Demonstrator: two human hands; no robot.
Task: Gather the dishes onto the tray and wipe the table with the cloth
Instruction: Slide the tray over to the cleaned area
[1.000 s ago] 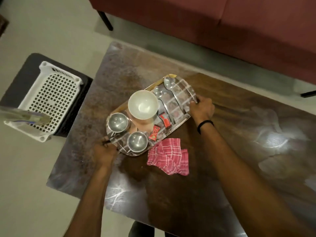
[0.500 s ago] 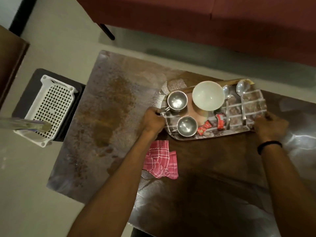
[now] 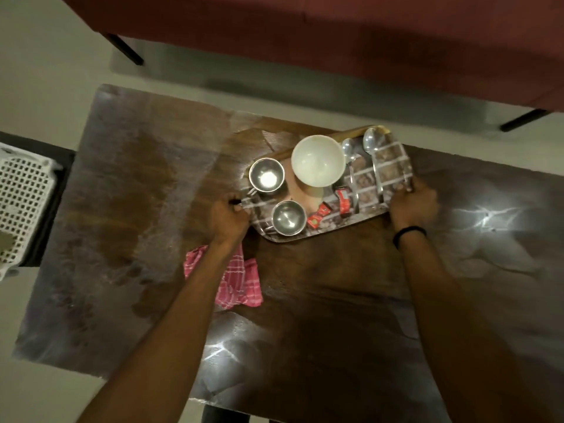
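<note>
Since a second ago the tray point(image 3: 323, 235) has swung from the desk's point(image 3: 128, 193) middle toward two o'clock. Both hands clamp its ends: left hand point(image 3: 227, 216) at nine o'clock, right hand point(image 3: 413, 206) at three. Cloth point(image 3: 241, 282) lies at the tray's seven o'clock, under the left forearm.

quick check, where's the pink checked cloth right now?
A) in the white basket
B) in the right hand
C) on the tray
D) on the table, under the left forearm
D: the pink checked cloth lies crumpled on the table, partly hidden by the left forearm, while the left hand and right hand each hold an end of the tray.
</note>
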